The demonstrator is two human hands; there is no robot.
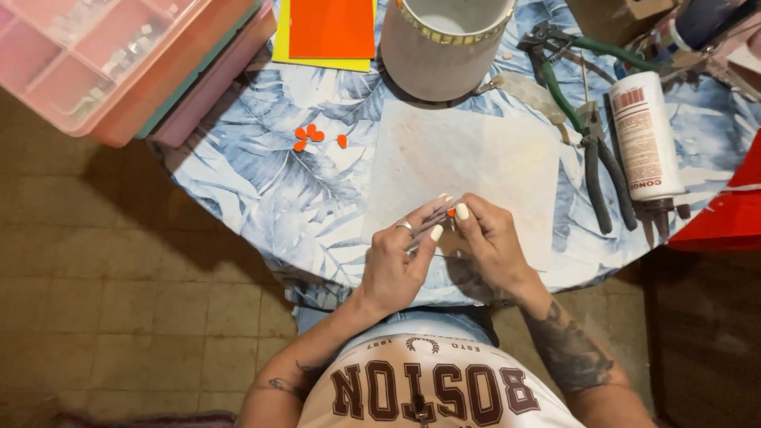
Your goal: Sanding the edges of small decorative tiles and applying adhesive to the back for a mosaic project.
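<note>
Just below frame centre, the left hand (396, 261) and right hand (487, 246) meet fingertip to fingertip, both pinched on a tiny orange piece (450, 212) between them. It sits over the pale work board (491, 150) on the desk (261, 190). Further up-left lie loose orange bits (307, 136); pliers (590, 139) and a glue bottle (646, 135) are at right, with a white pot (444, 47) at top.

I see a tablecloth (261, 190) printed with blue and white leaves, and on it a pale cream board (476, 158) with faint stains. Small orange pieces (307, 136) lie on the cloth; the bit between the fingers (450, 212) looks orange too, I think. The storage box (95, 55) is translucent pink, the nails (461, 212) cream-white.
</note>
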